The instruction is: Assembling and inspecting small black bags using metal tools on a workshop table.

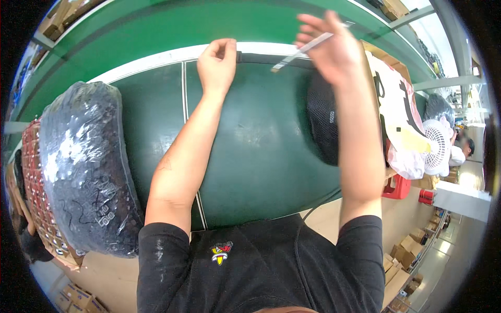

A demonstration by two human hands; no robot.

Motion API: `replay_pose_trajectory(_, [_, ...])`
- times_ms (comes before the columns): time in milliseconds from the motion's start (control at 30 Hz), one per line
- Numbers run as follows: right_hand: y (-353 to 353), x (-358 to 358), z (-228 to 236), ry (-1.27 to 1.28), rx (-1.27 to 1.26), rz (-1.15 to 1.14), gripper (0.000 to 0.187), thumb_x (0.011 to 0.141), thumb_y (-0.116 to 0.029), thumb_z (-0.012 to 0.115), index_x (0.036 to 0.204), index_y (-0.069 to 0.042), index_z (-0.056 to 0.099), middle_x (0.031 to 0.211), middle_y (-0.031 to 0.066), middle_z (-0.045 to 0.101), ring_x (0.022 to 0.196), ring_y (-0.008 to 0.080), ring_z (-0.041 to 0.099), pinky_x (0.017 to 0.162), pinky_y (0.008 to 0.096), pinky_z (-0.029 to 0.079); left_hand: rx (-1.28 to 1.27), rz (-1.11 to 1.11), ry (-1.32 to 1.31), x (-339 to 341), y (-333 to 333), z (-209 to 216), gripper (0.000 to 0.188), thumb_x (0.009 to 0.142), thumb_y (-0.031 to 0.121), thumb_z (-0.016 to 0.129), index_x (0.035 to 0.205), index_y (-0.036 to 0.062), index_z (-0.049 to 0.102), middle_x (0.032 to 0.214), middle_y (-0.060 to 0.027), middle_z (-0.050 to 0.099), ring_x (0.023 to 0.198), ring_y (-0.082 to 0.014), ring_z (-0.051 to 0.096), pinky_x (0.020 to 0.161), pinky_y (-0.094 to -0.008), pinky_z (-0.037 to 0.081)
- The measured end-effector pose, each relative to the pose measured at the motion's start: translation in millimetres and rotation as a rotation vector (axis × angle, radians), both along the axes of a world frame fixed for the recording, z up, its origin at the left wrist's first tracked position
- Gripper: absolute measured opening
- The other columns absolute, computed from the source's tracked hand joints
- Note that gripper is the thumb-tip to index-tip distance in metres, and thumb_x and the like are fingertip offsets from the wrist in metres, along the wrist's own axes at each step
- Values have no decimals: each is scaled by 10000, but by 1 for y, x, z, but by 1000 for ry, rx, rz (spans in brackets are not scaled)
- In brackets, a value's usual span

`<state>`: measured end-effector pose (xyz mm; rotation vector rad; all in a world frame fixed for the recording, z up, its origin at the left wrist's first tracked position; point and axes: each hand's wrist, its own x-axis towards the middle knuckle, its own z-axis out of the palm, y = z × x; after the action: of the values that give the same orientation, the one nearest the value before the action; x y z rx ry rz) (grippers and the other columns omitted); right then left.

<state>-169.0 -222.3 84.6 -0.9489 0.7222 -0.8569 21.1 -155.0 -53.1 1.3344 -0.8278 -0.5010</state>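
- Slim silvery flat strip (305, 50) slants in the air at the right hand (334, 55), its lower end in line with the far edge of the dark green smooth-topped table (250, 161), right of the middle.
- At the table's left end, a bulging clear plastic bag (86, 167) full of small dark pieces stands beside a red gridded stack.
- Left hand (216, 65), in line with the far edge: fingers curled, thumb tip close to the index finger; I cannot tell whether anything is pinched there.
- Right hand, blurred: half open, fingers loosely apart, apparently with hold of the strip; the exact grip is unclear.
- Below it, toward the table's right end, lies a rounded black mesh object (322, 120), partly behind the right forearm.
- Past the right end, a white round fan (437, 147) stands near a pale plastic sheet (394, 99).
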Motion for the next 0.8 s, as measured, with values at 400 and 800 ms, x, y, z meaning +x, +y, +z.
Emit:
replay_pose_trajectory(400, [-45, 124, -125, -401, 284, 157, 580, 1003, -497, 340, 994, 17, 609, 803, 93, 598, 703, 215, 543, 692, 392, 496, 26, -382, 23, 53, 13, 2, 173, 924, 126, 629, 1034, -7, 619, 775, -12, 630, 726, -76, 578, 696, -227, 459])
replay_pose_trajectory(800, [-43, 131, -122, -535, 203, 134, 421, 977, -373, 444, 1143, 10, 499, 1074, 243, 602, 1001, 356, 608, 903, 495, 497, -42, -50, 128, 52, 12, 1, 141, 958, 115, 572, 1033, 0, 606, 780, -41, 617, 696, -88, 567, 632, -221, 472])
